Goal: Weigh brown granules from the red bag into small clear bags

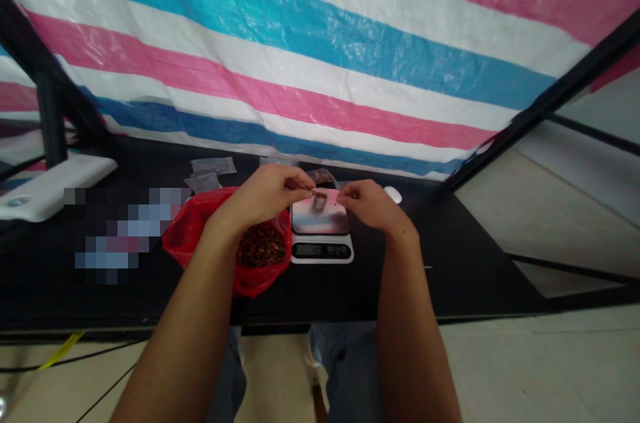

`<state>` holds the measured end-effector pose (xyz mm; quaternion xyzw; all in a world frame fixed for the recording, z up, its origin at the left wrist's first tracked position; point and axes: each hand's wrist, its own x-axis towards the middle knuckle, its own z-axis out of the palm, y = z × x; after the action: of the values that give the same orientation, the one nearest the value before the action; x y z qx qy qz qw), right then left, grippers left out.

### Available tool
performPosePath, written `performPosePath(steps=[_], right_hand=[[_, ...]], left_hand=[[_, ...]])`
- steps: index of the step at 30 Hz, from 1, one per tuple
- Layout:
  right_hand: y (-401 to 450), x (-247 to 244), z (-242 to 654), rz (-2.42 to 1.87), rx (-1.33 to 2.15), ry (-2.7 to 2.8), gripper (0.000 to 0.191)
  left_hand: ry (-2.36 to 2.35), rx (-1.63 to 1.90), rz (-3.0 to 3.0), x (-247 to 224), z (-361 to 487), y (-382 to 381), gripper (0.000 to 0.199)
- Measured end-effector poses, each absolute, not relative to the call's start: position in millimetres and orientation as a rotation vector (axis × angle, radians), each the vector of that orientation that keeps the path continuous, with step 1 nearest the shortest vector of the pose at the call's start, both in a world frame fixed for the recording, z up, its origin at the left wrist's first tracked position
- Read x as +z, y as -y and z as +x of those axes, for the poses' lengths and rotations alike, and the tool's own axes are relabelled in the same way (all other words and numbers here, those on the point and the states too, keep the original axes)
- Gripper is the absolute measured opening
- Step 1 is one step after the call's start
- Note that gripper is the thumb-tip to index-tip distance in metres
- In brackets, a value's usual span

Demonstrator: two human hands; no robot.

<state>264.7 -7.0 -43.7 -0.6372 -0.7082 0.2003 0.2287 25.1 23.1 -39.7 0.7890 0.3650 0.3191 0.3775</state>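
Note:
A digital scale [320,226] with a metal plate and a white front panel lies on the black table. On its plate stands a small metal cup [319,201] with brown bits in it. My left hand [275,193] reaches over a red bag [197,220], its thumb and fingers pinched at the cup's left rim; what they hold is too small to name. My right hand [367,203] is at the plate's right edge, fingertips pinched together, apart from the cup. Brown beans or seeds [261,244] fill the open red bag beside the scale.
Clear plastic bags [213,166] lie behind the red bag, and one with brown contents [323,176] sits behind the scale. A white mouse-like object [393,194] is at the right. A white device [57,186] stands left. Striped sheeting [300,43] hangs behind the table [400,296].

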Motion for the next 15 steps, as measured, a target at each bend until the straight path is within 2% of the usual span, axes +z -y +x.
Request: performPosePath(steps=[4,9,15], right_hand=[[1.2,-44.8,255.8,-1.585,0.492,1.876,0.02],[-1.1,-46.0,248.2,-1.56,0.521,1.928,0.027],[-0.7,-41.8,252.7,-1.526,0.437,1.717,0.028]], left_hand=[[-0.988,0.79,2.115,-36.3,34.6,-33.6,0.021],[-1.05,0.681,2.293,-33.8,50.9,-40.9,0.017],[-0.99,0.5,2.57,-33.0,71.5,-50.1,0.02]])
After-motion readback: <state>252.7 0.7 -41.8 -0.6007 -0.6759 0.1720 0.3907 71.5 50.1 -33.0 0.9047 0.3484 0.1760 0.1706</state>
